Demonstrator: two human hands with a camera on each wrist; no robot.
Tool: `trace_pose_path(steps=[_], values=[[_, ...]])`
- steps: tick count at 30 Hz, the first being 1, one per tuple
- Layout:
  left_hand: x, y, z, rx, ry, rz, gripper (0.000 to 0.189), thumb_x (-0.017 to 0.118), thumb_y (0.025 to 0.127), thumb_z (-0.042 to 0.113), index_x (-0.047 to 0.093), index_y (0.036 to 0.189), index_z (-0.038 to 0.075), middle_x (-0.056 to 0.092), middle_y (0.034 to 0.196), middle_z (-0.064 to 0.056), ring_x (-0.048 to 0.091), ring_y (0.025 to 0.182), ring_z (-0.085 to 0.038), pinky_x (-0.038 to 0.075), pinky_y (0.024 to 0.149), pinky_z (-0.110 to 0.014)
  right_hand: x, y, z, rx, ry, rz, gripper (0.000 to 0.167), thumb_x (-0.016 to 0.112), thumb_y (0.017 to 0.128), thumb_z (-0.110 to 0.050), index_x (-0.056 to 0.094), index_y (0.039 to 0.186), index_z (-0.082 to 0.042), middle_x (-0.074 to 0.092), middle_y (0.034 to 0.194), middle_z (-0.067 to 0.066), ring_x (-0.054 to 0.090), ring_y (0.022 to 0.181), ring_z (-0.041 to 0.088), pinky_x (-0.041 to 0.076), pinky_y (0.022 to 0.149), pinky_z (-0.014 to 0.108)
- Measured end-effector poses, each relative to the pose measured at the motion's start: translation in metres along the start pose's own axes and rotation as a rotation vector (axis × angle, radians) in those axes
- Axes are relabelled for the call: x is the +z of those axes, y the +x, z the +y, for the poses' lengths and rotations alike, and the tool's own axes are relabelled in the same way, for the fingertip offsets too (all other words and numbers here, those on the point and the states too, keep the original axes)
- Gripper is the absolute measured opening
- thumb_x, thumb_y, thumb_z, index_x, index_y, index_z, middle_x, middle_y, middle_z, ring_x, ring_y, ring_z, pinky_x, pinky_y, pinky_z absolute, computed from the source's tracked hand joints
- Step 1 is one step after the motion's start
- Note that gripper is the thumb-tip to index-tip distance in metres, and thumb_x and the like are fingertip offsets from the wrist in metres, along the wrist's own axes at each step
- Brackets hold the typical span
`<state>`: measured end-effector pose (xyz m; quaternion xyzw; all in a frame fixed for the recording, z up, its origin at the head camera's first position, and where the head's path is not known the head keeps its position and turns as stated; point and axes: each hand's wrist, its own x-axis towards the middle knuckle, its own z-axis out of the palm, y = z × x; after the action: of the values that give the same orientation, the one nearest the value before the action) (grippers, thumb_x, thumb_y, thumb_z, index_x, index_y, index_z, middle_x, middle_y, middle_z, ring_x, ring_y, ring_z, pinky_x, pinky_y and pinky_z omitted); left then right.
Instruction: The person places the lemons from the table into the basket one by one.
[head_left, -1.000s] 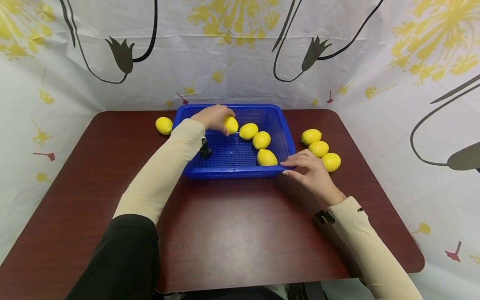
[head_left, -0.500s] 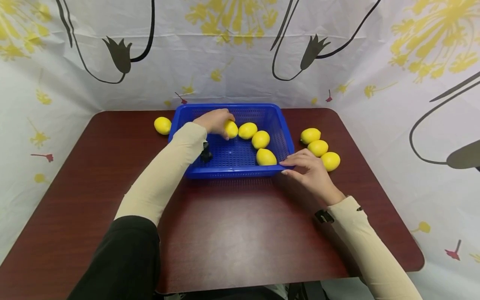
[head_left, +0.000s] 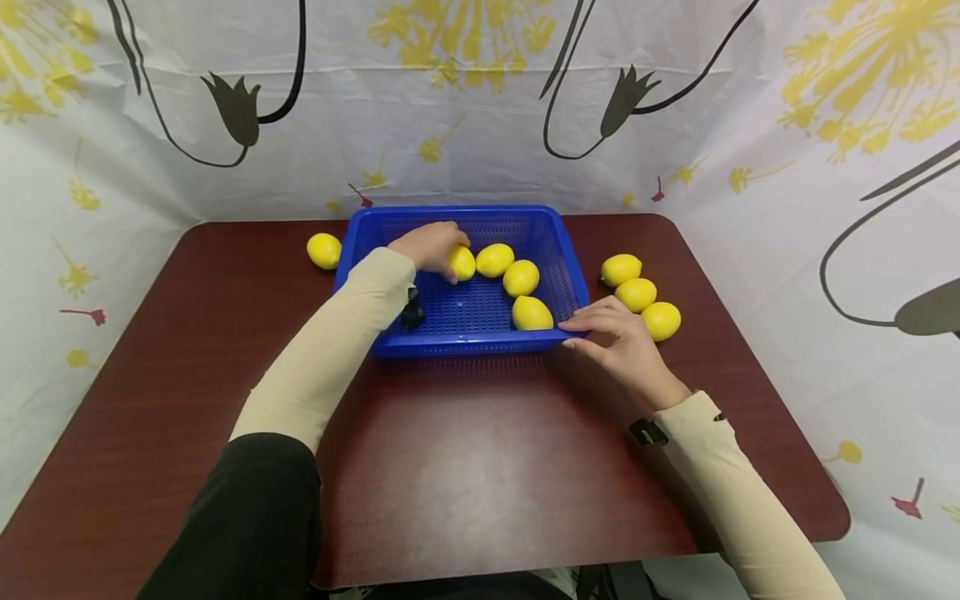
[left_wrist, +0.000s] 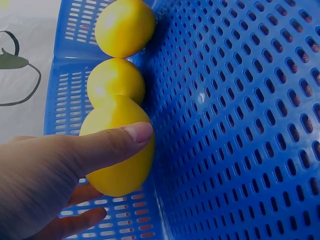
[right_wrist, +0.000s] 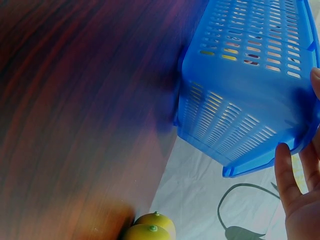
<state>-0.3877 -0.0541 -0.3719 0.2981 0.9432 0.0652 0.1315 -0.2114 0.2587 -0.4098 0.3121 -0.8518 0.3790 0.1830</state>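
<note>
Inside a blue plastic basket [head_left: 465,340] with slotted walls, my left hand [head_left: 431,247] grips a yellow lemon [head_left: 462,263] near the back wall. In the left wrist view the thumb lies across that lemon [left_wrist: 120,175], with fingers on its other side. Two lemons stand in line beyond it there. In the head view the basket also holds a back lemon [head_left: 495,260], a middle lemon [head_left: 521,278] and a front lemon [head_left: 532,313]. My right hand [head_left: 618,346] holds the basket's near right corner by the rim, fingers and thumb on either side.
On the brown table [head_left: 465,467], one lemon [head_left: 324,251] lies left of the basket. Three more lie in a slanting row on the right, the middle lemon [head_left: 636,295] among them. A patterned cloth [head_left: 480,125] hangs close behind the table.
My left hand and the lemon in it have moved slightly down and toward me, the lemon now lower in the basket. My right hand stays at the basket corner.
</note>
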Motion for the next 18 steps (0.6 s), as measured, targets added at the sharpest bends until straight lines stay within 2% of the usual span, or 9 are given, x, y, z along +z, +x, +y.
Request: trace_pose_path(steps=[18], values=[[0.0039,0.0009,0.0005,-0.005,0.003,-0.011,0.071,0.083,0.080,0.026,0.053,0.142,0.008,0.052,0.142,-0.015,0.049,0.132,-0.031,0.038,0.116,-0.044,0.0016,-0.0004,0.0014,0.005,0.005,0.004,0.032,0.083,0.073,0.000,0.079,0.103,-0.010,0.077,0.097,0.007,0.057,0.100,0.014,0.043,0.091,0.011]])
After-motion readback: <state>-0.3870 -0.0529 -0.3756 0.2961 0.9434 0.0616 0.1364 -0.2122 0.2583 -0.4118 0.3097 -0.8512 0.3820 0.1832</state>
